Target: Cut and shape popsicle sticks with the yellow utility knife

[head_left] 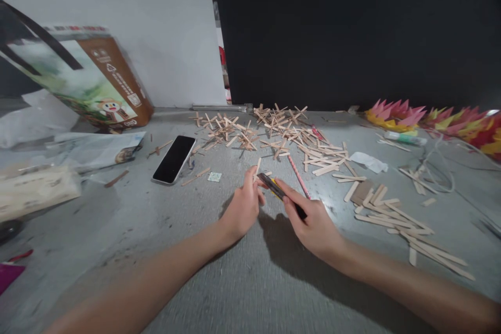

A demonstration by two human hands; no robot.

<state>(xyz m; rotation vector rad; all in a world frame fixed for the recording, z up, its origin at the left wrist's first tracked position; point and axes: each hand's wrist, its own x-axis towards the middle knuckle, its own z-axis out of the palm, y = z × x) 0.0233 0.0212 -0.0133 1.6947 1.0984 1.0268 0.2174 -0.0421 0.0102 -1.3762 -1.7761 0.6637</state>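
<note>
One stick (258, 168) is pointing just past twelve o'clock, the left hand (243, 207) pinching it above mid-table (156, 214); the right hand (313, 224) is gripping a dark tool (272, 186), its long axis aiming toward ten-thirty.

A phone (174, 159) lies on the left, its screen dark. Farther left stands a bag (74, 68) (a cartoon figure (111, 108) on its side), with a packet (94, 151) just in front. Spiky pink-and-yellow decorations (395, 114) sit at the far right, before a black panel (352, 31).
</note>
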